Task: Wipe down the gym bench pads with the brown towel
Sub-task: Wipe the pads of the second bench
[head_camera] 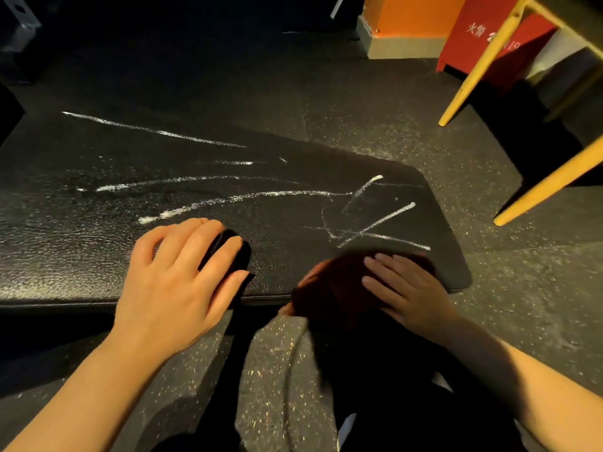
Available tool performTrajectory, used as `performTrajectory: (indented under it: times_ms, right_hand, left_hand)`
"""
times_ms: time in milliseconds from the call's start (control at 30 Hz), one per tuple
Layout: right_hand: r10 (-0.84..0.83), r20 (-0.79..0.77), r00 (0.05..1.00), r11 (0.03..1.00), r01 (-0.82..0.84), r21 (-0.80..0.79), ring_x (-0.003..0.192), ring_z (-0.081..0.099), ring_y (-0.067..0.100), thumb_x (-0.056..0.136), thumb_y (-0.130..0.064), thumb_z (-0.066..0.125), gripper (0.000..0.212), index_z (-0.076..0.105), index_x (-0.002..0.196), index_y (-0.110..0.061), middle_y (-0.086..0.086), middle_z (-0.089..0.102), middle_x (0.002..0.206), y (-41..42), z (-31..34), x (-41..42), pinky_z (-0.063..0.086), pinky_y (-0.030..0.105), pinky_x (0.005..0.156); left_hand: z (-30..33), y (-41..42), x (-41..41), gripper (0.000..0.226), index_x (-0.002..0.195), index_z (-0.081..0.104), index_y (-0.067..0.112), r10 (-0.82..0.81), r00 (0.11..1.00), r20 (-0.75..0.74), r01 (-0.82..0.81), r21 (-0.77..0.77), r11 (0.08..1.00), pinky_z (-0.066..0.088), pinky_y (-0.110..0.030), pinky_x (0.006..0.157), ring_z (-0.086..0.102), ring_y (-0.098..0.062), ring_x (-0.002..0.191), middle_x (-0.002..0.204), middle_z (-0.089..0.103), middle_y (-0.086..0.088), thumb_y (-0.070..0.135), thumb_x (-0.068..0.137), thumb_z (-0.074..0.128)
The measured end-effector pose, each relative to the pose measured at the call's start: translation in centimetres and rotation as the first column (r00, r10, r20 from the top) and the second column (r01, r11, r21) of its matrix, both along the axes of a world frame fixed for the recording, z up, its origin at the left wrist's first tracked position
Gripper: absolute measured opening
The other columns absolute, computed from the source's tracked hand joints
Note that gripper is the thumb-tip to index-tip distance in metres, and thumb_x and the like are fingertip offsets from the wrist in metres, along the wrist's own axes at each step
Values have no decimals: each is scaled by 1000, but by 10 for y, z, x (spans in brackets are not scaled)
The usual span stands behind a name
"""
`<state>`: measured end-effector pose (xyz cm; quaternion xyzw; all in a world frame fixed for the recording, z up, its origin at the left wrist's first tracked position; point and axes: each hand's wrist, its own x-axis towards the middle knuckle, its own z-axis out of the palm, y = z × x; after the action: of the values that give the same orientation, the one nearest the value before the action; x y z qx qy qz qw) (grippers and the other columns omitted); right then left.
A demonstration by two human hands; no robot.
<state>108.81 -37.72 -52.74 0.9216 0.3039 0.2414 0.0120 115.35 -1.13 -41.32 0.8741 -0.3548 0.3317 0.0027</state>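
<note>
Right hand [404, 288] presses the brown towel [336, 288] flat-fingered on the bench [293, 216]; left hand [176, 275] rests beside, released. Sweep firmly across the chalk streaks [254, 195] beyond the towel.

My right hand [408, 288] covers much of the towel [332, 288], which looks blurred. The desk [98, 243] runs off the left edge. I can't make out the dark thing under my left fingers [208, 243].

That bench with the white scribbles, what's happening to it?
A person is cleaning the black bench pad. Their right hand presses a brown towel flat on the pad's near corner. Their left hand rests on the pad's front edge. White chalk streaks are not yet wiped off.
</note>
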Motion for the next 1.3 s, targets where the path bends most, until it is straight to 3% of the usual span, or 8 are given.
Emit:
performTrajectory:
  times_ms: [133, 233, 533, 700, 900, 1033, 1167, 1300]
  right_hand:
    - [-103, -68, 992, 993, 98, -64, 152, 13, 24, 108, -34, 28, 52, 21, 155, -14, 14, 30, 157, -43, -2, -11, 23, 42, 117]
    - [-92, -98, 991, 995, 88, -42, 142, 32, 33, 106, -35, 28, 49, 30, 149, -11, 21, 47, 146, -19, 8, -10, 25, 44, 116]
    - [171, -19, 985, 980, -168, 110, 140, 40, 32, 97, -29, 60, 56, 36, 147, -19, 10, 36, 155, 94, 35, 30, 30, 46, 117]
    - [22, -33, 999, 997, -20, 71, 140, 37, 29, 105, -28, 37, 47, 30, 151, -21, 12, 34, 152, 15, 6, 5, 26, 41, 119]
    - [-283, -304, 910, 936, 331, 118, 136, 41, 31, 84, -24, 49, 72, 29, 152, -23, 9, 37, 153, -64, 7, -33, 34, 43, 111]
    - [-299, -461, 835, 859, 446, 251, 145, 32, 27, 79, -26, 49, 74, 34, 151, -20, 8, 38, 155, -31, 16, -41, 31, 60, 112]
    - [-147, -488, 860, 862, 354, 364, 144, 25, 17, 84, -40, 44, 68, 26, 150, -35, -8, 34, 153, 27, 36, -32, 10, 46, 119]
    - [-203, -354, 913, 864, 337, 374, 134, 37, 21, 92, -64, 36, 56, 42, 132, -24, -5, 44, 136, 66, 33, -15, 17, 48, 115]
  left_hand:
    - [-10, -5, 4, 40, 118, 69, 9, 0, 994, 112, -9, 78, 997, 40, -42, 82, 57, -32, 111, 117, 68, -15, 41, 101, 52]
    - [-15, -5, 5, 40, 118, 69, 10, 16, 984, 178, -27, 56, 998, 39, -40, 78, 57, -31, 110, 115, 70, -12, 42, 99, 55]
    - [-10, -5, 3, 40, 117, 69, 8, 31, 992, 120, -40, 73, 996, 39, -44, 84, 54, -33, 113, 117, 68, -16, 40, 100, 52]
    - [-11, -4, 2, 40, 116, 70, 8, 41, 992, 116, -49, 66, 997, 40, -45, 84, 57, -35, 111, 117, 68, -17, 39, 100, 52]
    - [-15, -9, 5, 40, 116, 69, 10, 104, 980, 173, -115, 59, 992, 39, -45, 82, 60, -35, 108, 116, 67, -15, 42, 97, 54]
    - [-17, -9, 4, 37, 115, 69, 11, 97, 981, 166, -105, 41, 994, 39, -45, 85, 57, -33, 110, 116, 68, -14, 39, 97, 55]
    - [-15, -11, 2, 35, 117, 69, 11, 108, 983, 149, -118, 56, 991, 39, -46, 92, 58, -33, 113, 118, 67, -13, 37, 99, 53]
    - [-14, -18, 0, 37, 120, 68, 11, 112, 988, 104, -117, 45, 992, 36, -51, 100, 58, -35, 117, 123, 65, -16, 36, 101, 49]
